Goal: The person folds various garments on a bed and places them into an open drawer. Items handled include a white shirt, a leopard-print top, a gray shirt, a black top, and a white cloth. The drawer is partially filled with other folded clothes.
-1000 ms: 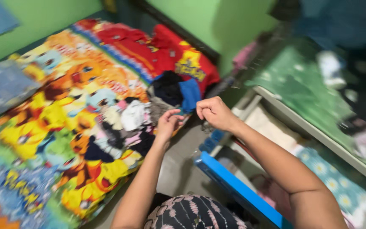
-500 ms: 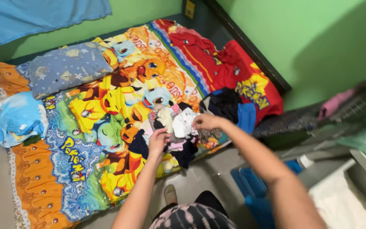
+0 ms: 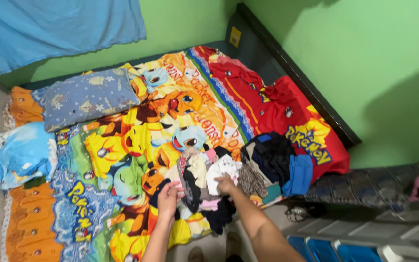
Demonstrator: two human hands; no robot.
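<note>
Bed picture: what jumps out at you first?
The bright cartoon bedsheet fills the middle, yellow, orange, red and blue. At its near edge lies a pile of small clothes, with the left hand and right hand on it. A blue starry pillow rests at the far left.

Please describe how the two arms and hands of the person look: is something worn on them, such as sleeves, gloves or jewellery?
Both forearms are bare up to the bottom edge of the picture; no sleeves show. The left hand and the right hand wear no gloves. No watch, bracelet or ring can be made out, though the fingers are small in this view. The right arm looks broader, being nearer the camera.
</note>
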